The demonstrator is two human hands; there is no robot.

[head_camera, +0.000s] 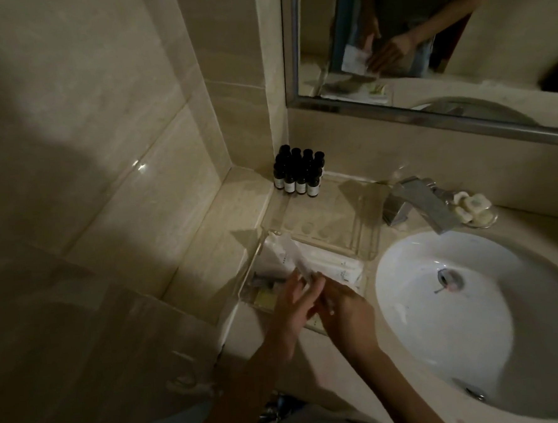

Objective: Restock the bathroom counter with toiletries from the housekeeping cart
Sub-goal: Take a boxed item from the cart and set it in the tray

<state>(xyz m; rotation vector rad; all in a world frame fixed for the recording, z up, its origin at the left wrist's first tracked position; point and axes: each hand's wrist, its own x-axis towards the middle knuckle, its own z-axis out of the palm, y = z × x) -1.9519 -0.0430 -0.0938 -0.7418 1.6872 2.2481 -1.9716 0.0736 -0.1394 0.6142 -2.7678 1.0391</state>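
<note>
Over the near-left part of the clear tray [373,245] on the counter [315,353], the left hand [291,305] pinches a white packet [295,259]. The right hand [346,312] meets it, but blur hides its grip. More packets [335,268] lie in the tray, dark bottles [300,174] stand far left, and the sink [473,314] lies right.

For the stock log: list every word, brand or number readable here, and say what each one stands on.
No text here can be read.
Small dark round bottles with white labels: the label print is too small and blurred.
White paper sachets in the clear acrylic tray: faint dark marks, unreadable.
Long white packet at the tray's near end: motion-blurred, unreadable.
</note>
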